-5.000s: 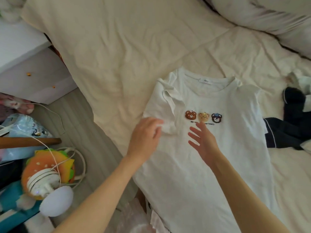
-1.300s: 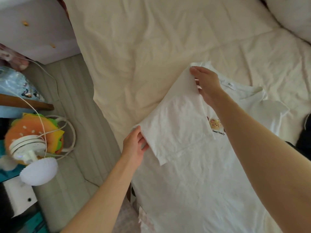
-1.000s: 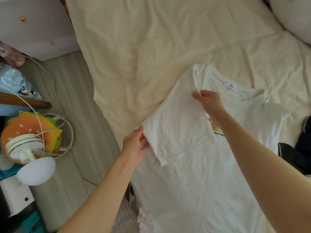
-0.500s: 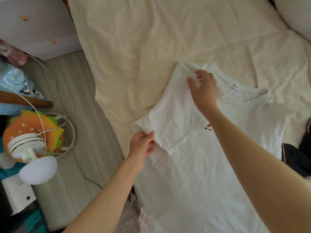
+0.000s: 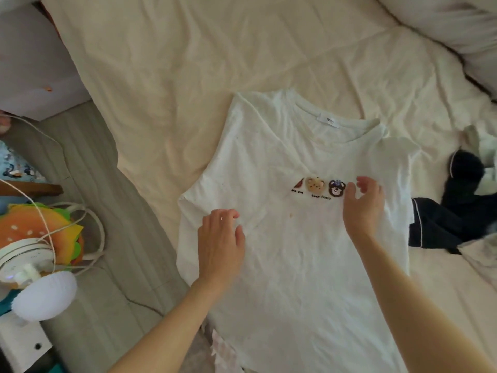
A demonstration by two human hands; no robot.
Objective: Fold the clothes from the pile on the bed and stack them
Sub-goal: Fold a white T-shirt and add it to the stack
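The white T-shirt (image 5: 295,251) lies flat mid-frame on the bed (image 5: 188,76), its left sleeve tucked inward. The left hand (image 5: 220,246) presses that fold down; the right hand (image 5: 363,208) hovers toward the other sleeve. Both grips released, holding nothing.

Both forearms are bare to the frame edge, hands (image 5: 220,238) ungloved, without rings.
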